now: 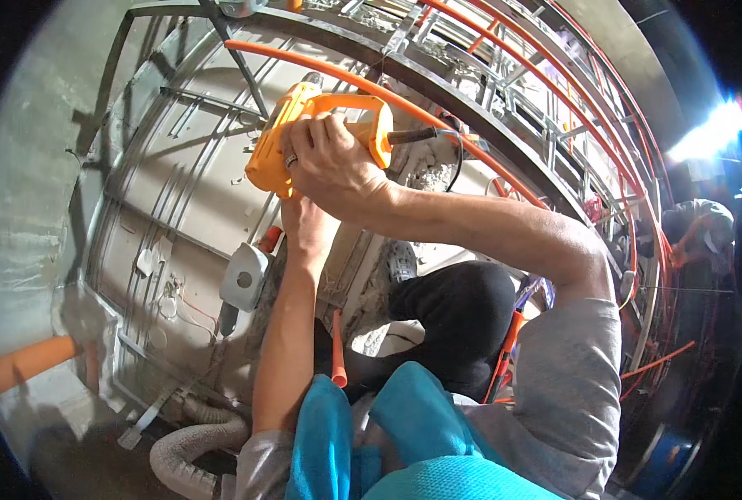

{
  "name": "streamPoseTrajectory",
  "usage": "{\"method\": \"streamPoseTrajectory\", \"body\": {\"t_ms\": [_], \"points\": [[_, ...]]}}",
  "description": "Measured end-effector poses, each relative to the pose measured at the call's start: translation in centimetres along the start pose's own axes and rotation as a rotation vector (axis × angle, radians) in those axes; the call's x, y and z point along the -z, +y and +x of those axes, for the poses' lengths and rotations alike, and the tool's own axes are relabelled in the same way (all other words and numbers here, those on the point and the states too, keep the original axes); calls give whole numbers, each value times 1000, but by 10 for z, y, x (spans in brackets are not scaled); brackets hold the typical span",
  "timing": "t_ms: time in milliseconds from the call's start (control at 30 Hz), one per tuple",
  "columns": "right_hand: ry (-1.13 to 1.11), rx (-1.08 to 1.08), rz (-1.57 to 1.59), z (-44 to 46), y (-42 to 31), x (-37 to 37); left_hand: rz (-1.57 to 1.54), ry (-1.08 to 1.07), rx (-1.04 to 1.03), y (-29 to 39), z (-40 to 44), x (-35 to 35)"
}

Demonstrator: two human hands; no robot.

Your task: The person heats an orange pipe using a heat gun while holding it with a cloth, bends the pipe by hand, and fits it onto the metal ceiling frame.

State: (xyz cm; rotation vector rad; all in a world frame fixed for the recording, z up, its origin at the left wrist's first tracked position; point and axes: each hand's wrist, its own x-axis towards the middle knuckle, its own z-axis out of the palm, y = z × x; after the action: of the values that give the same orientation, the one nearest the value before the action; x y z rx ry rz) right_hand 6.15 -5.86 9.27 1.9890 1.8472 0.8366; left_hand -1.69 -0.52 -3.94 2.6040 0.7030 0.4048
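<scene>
Seemingly steadying power tool point(264, 167) in right fingers' point(302, 143) grip, cannot tell left hand's point(307, 223) hold, should balance weight next.

The bare right forearm point(479, 221), emerging from a short grey cloth sleeve point(575, 375), is bending sharply at the elbow and crossing leftward. The right hand point(337, 167), wearing a metallic ring point(291, 160), is facing back upward, its fingers point(308, 137) curling. The bare left forearm point(283, 333) is extending nearly straight forward; the left hand point(308, 221) is passing beneath the right, its fingers being hidden.
</scene>
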Motion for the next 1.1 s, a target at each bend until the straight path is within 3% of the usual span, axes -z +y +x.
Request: {"method": "streamPoseTrajectory", "body": {"t_ms": [100, 200, 300, 500, 567, 600, 733, 800, 1033, 1100], "points": [[-36, -26, 18, -6, 0, 5, 84, 16, -41, -5, 1, -9], [17, -86, -18, -13, -1, 10, 73, 216, -158, -5, 1, -7], [35, -117, -28, -21, 1, 14, -277, 103, -86, 1, 5, 2], [25, -157, -16, -39, 9, 21, -173, 312, -199, 16, 11, 15], [4, -164, 5, -46, 12, 24, -190, 227, -168, 15, 16, 16], [-5, -174, 1, -48, 13, 25, -164, 316, -184, 17, 16, 15], [-18, -213, 64, -59, 17, 30, -262, 330, -187, 11, 14, 7], [-16, -252, 116, -65, 20, 32, 135, 313, -300, 5, 12, 6], [-102, -262, 112, -85, 28, 41, 172, 219, -254, -13, 14, -15], [9, -273, 113, -91, 29, 38, 373, 170, -275, -10, 16, -12]]}}
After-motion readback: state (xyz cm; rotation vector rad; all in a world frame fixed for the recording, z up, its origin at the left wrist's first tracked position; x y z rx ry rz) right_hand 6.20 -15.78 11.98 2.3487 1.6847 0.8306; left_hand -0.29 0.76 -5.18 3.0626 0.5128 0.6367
